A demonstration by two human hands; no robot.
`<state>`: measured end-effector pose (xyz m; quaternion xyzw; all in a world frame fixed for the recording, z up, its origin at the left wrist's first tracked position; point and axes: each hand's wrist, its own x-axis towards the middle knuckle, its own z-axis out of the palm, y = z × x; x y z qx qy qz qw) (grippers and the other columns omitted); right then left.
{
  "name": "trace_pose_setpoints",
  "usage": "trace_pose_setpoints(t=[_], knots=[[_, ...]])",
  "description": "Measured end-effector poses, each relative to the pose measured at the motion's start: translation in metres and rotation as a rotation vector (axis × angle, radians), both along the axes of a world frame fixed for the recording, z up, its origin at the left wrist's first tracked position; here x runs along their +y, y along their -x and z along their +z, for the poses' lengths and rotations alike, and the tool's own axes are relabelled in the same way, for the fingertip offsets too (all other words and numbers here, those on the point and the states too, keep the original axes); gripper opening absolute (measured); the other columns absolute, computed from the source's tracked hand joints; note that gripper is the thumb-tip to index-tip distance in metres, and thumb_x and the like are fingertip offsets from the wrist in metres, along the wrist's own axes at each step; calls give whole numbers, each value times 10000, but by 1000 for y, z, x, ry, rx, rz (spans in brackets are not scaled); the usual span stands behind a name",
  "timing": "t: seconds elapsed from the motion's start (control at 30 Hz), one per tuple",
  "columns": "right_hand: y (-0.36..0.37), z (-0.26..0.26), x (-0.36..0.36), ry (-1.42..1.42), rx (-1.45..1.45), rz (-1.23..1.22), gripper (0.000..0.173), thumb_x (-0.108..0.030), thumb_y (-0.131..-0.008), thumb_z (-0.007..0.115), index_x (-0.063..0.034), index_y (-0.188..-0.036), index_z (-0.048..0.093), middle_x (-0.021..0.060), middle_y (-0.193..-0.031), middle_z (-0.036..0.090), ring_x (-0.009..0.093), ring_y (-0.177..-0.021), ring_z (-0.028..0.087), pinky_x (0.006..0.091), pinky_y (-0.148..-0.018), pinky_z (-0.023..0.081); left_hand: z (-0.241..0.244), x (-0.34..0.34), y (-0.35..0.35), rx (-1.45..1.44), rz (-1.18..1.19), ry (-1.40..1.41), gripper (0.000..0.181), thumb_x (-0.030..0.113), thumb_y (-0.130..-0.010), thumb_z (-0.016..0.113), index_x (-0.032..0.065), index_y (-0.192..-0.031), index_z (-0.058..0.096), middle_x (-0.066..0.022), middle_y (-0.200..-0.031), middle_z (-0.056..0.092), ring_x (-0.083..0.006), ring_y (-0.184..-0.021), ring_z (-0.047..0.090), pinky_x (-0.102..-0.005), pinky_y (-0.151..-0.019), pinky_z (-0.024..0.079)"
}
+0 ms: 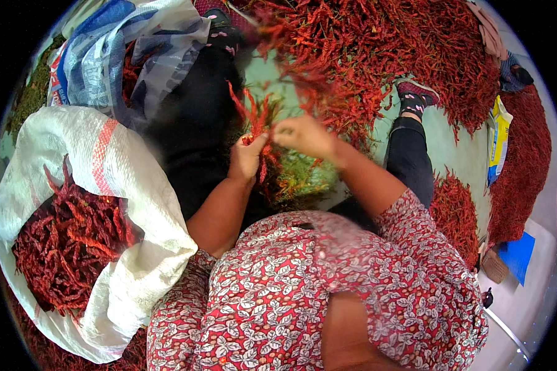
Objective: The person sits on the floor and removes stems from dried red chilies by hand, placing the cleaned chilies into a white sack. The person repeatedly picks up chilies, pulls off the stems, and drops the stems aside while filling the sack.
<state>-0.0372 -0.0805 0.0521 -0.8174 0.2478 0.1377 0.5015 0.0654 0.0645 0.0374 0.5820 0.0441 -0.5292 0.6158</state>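
Note:
A small bunch of dried red chillies [259,116] stands upright in my left hand [247,157], its fingers closed round the lower part. Close to its right side is my right hand [304,136], slightly blurred, with curled fingertips near the bunch; whether they pinch anything cannot be told. Beneath both hands, between my legs, lies a heap of green and yellowish stems [306,178]. A large pile of dried red chillies [352,51] spreads over the floor beyond my hands.
At left, an open white woven sack [144,153] holds dark red chillies [81,236]. Behind it is a blue and white plastic sack [106,60]. A smaller chilli heap [455,213], a yellow and blue packet [499,134] and a blue sheet [519,257] lie at right.

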Motion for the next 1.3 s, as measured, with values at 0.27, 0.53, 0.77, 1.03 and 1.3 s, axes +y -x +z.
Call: trace_pose_setpoints(t=[0.27, 0.53, 0.77, 1.03, 1.3], knots=[[-6, 23, 20, 429, -107, 170, 204, -258, -842, 590, -86, -947, 623, 107, -804, 625, 140, -725, 599, 309, -662, 476, 8, 7, -6, 57, -215, 60, 232, 196, -839, 634, 15, -981, 602, -28, -857, 620, -108, -736, 570, -261, -667, 455], [-22, -4, -26, -32, 30, -156, 209, -245, -845, 568, -86, -939, 667, 97, -887, 654, 189, -798, 620, 353, -707, 487, 6, 4, -2, 4, -33, 23, 147, 171, -845, 618, 44, -919, 603, 0, -824, 606, -86, -709, 541, -257, -649, 439], [-78, -57, -52, 407, 401, -133, 316, -346, -829, 571, -60, -933, 656, 154, -935, 633, 329, -878, 595, 449, -742, 471, 15, 6, 2, 50, -88, -102, 133, 169, -846, 607, 56, -912, 588, 14, -814, 589, -84, -713, 516, -251, -674, 419], [-86, -79, -52, 447, 421, -76, 337, -356, -825, 582, -57, -973, 627, 159, -970, 623, 352, -904, 585, 460, -762, 467, 5, 11, 9, 44, -67, -40, 131, 175, -842, 606, 56, -891, 585, 2, -801, 595, -88, -717, 521, -254, -695, 418], [-45, -83, -47, 322, 79, -46, 223, -308, -810, 583, -103, -894, 614, 145, -909, 625, 325, -858, 592, 440, -740, 463, 8, 5, 5, 30, -30, -37, 158, 177, -836, 602, 36, -907, 591, -18, -798, 599, -101, -703, 534, -252, -661, 426]])
